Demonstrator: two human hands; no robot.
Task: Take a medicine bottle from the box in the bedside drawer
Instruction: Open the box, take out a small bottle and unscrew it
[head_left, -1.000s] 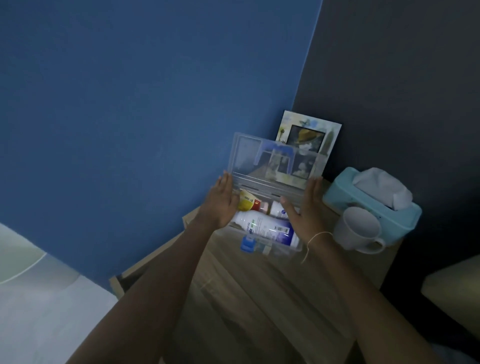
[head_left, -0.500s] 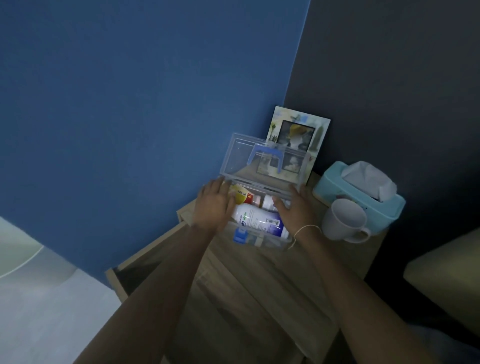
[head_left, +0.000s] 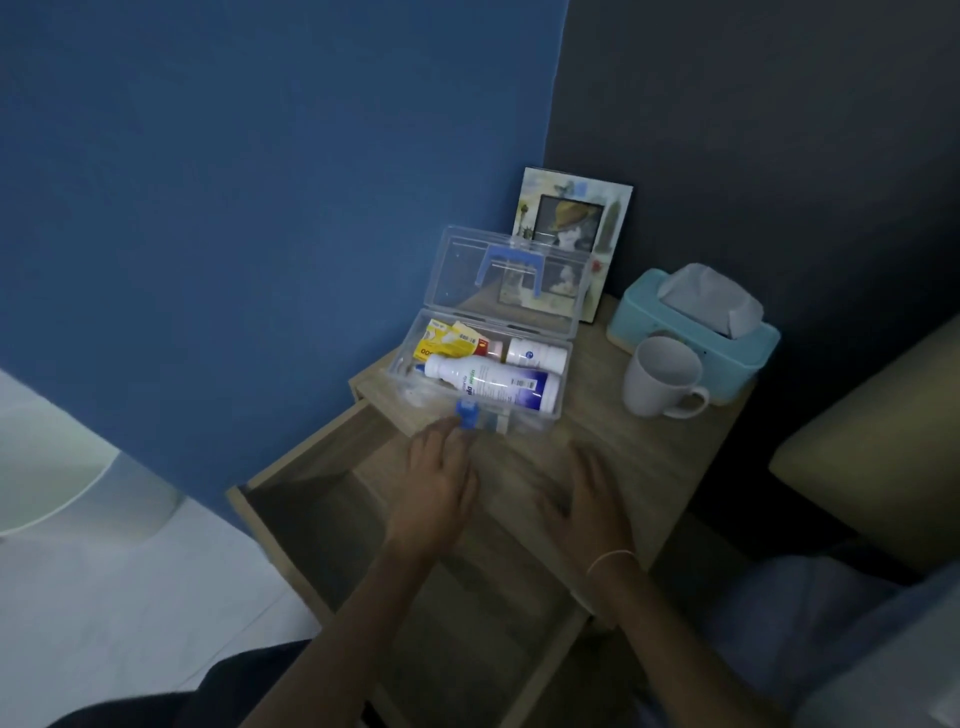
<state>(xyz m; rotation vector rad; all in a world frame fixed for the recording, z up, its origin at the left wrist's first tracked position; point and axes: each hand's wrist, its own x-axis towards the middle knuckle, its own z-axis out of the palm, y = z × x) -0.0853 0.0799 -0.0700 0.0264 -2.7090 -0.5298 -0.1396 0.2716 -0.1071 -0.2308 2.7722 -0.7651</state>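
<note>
Two hands are in view, and both are empty. The left hand (head_left: 434, 488) lies flat with its fingers (head_left: 445, 434) spread, and the tips are just beside the blue latch (head_left: 466, 414) at the front of the clear box (head_left: 563, 364). The right hand (head_left: 587, 499) is also flat and open, near the front edge of the tabletop (head_left: 649, 467), apart from the box.

The box stands on the tabletop near the left edge, above the open drawer (head_left: 311, 514). Its lid (head_left: 457, 270) is raised and leans back toward the picture frame (head_left: 571, 218). Inside, a big white bottle (head_left: 493, 383) with a blue label lies on its side along the front wall. A smaller white bottle (head_left: 535, 354) lies behind it, and some yellow packets (head_left: 447, 340) are in the back left corner. A white mug (head_left: 662, 376) and a tissue box (head_left: 696, 322) stand at the right side.

I think the opening step is finished, and picking a bottle is not yet done. The next move calls for one hand to reach over the front wall and close around the big bottle, which lies on top and is free. The other hand may hold the box, because it looks light and stands close to the edge over the drawer.
</note>
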